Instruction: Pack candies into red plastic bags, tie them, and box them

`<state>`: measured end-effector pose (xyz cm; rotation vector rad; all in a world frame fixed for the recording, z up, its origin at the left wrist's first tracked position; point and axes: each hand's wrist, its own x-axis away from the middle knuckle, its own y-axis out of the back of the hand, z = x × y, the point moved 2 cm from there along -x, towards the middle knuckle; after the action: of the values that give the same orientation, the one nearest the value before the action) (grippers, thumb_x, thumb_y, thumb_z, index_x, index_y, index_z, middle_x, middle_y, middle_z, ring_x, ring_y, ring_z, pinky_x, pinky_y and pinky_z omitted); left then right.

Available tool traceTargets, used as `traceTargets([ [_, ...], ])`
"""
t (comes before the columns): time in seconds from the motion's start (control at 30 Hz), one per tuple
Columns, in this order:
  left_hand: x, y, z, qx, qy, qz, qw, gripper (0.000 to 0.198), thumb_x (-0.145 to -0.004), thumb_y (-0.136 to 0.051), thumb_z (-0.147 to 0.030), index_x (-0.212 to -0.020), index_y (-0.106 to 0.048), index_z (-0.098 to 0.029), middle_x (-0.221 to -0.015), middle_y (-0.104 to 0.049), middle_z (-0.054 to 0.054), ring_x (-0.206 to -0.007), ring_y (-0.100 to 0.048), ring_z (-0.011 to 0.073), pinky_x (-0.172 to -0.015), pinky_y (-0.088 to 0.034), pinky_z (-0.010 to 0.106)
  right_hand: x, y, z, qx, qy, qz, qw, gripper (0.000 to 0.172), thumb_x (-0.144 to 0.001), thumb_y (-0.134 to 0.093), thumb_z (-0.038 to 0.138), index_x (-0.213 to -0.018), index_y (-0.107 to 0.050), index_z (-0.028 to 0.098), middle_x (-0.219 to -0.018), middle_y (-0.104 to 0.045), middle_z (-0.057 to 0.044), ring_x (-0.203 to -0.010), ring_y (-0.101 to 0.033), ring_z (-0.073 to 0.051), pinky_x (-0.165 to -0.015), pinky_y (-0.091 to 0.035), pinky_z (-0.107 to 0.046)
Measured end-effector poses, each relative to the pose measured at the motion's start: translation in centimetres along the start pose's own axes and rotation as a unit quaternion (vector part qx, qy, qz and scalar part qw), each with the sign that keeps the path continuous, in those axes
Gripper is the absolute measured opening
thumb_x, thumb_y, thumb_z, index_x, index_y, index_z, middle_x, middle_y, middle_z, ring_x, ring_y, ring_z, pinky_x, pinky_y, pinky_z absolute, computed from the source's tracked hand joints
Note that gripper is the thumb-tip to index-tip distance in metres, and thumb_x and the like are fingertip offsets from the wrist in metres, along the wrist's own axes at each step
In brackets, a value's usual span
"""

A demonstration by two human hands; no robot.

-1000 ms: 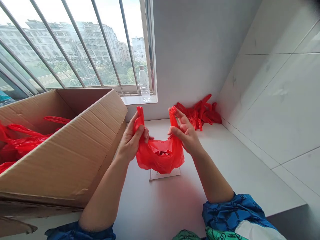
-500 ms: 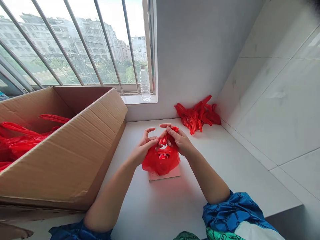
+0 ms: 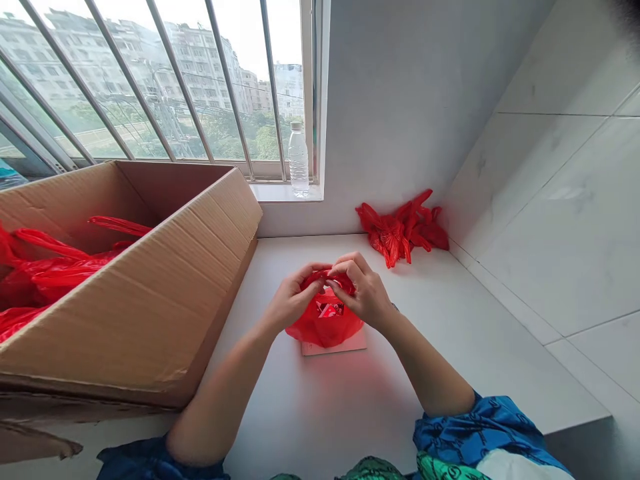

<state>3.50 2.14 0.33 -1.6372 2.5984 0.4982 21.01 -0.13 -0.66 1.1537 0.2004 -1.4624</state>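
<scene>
Left hand (image 3: 295, 297): fingers curled, thumb and forefinger pinching the gathered top of a small red plastic bag (image 3: 325, 328); right hand (image 3: 369, 293): likewise curled, fingertips pinching the same gathered top from the other side, the two hands touching or almost touching above the bag's mouth. The bag: thin, glossy, bulging, holding small items that show dimly through the opening, too small to tell apart; it sits near the middle of the white counter (image 3: 350, 407), resting on a flat pale card (image 3: 350, 347) whose front edge and right corner show beneath it. Both forearms bare, entering from the lower edge; blue patterned sleeve (image 3: 480, 427) at the right elbow, a matching one at the left. Left of the hands, just beside the left forearm: a large open cardboard box (image 3: 150, 313) standing on the counter, with loose red bags in the box (image 3: 45, 277), handles trailing over one another. Beyond the hands, in the far corner where the counter meets the wall: a heap of red bags (image 3: 403, 228), crumpled, well apart from the held bag. Above, on the window sill: a clear water bottle (image 3: 299, 160), upright, white cap on, next to the window frame. Slanted window bars (image 3: 165, 87) with buildings and trees behind. To the right: a tiled wall (image 3: 550, 200), pale and glossy
</scene>
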Motion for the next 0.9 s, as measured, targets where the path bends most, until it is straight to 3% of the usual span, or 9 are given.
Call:
traceTargets([
  [0.13,0.3,0.1,-0.6,0.080,0.046,-0.019,0.996,0.033,-0.091,-0.063,-0.043,-0.112,-0.074,-0.022,-0.115,-0.070,0.009,-0.097,-0.064,0.0210,-0.080,-0.051,0.030,0.7,1.0,-0.4,0.092,0.031,-0.056,0.994,0.008,-0.097,-0.057,0.026,-0.103,-0.062,0.026,-0.104,-0.065,-0.006,-0.082,-0.063,-0.017,-0.058,-0.042,-0.028],
  [0.3,-0.8,1.4,1.9,0.145,0.056,-0.142,0.978,0.039,-0.080,-0.076,-0.048,-0.107,-0.076,-0.019,-0.098,-0.074,0.008,-0.086,-0.065,0.0182,-0.076,-0.050,0.029,3.0,2.3,-0.4,0.180,0.075,-0.030,0.980,0.013,-0.098,-0.059,0.027,-0.091,-0.070,0.025,-0.074,-0.066,-0.001,-0.063,-0.054,-0.015,-0.057,-0.032,-0.030],
  [0.4,-1.6,3.4,5.0,0.158,0.023,-0.277,0.947,0.043,-0.072,-0.082,-0.044,-0.103,-0.076,-0.016,-0.097,-0.074,0.008,-0.092,-0.065,0.0173,-0.090,-0.049,0.032,5.5,3.1,-0.7,0.130,0.024,0.053,0.990,0.023,-0.098,-0.058,0.033,-0.081,-0.069,0.024,-0.067,-0.062,0.000,-0.057,-0.049,-0.014,-0.057,-0.033,-0.030],
  [0.5,-1.2,4.8,8.1,0.140,0.037,-0.327,0.934,0.046,-0.068,-0.083,-0.047,-0.099,-0.075,-0.013,-0.101,-0.073,0.010,-0.100,-0.065,0.0199,-0.101,-0.045,0.036,8.1,4.1,-2.0,0.020,-0.103,0.131,0.986,0.028,-0.097,-0.059,0.041,-0.076,-0.067,0.024,-0.068,-0.063,-0.001,-0.060,-0.053,-0.015,-0.054,-0.038,-0.029],
  [0.6,0.6,5.2,9.9,0.120,0.061,-0.286,0.949,0.059,-0.074,-0.078,-0.052,-0.118,-0.067,-0.013,-0.109,-0.072,0.012,-0.105,-0.066,0.0227,-0.104,-0.045,0.040,10.1,4.9,-3.8,-0.105,-0.223,0.185,0.951,0.034,-0.100,-0.051,0.047,-0.084,-0.070,0.024,-0.081,-0.070,-0.003,-0.075,-0.065,-0.019,-0.066,-0.052,-0.032],
  [0.7,2.7,5.6,10.2,0.051,0.111,-0.206,0.971,0.070,-0.088,-0.061,-0.060,-0.144,-0.046,-0.021,-0.131,-0.063,0.014,-0.121,-0.061,0.0264,-0.107,-0.044,0.045,11.1,5.3,-5.7,-0.109,-0.275,0.160,0.942,0.036,-0.102,-0.044,0.048,-0.121,-0.065,0.026,-0.120,-0.068,-0.008,-0.106,-0.067,-0.024,-0.088,-0.056,-0.041],
  [0.8,3.6,5.2,9.2,-0.090,0.145,-0.138,0.976,0.065,-0.094,-0.046,-0.064,-0.144,-0.048,-0.023,-0.148,-0.048,0.015,-0.137,-0.047,0.0308,-0.112,-0.040,0.048,10.6,3.7,-6.7,-0.002,-0.236,0.180,0.955,0.069,-0.092,-0.060,0.053,-0.153,-0.035,0.030,-0.156,-0.039,-0.012,-0.133,-0.051,-0.031,-0.098,-0.053,-0.050],
  [0.9,2.6,2.9,7.5,-0.239,0.059,-0.059,0.967,0.059,-0.094,-0.050,-0.060,-0.143,-0.050,-0.027,-0.153,-0.043,0.011,-0.141,-0.042,0.0315,-0.114,-0.038,0.049,8.5,0.1,-6.6,0.023,-0.126,0.225,0.966,0.099,-0.083,-0.069,0.059,-0.160,-0.014,0.028,-0.165,-0.021,-0.014,-0.149,-0.028,-0.034,-0.117,-0.033,-0.057],
])
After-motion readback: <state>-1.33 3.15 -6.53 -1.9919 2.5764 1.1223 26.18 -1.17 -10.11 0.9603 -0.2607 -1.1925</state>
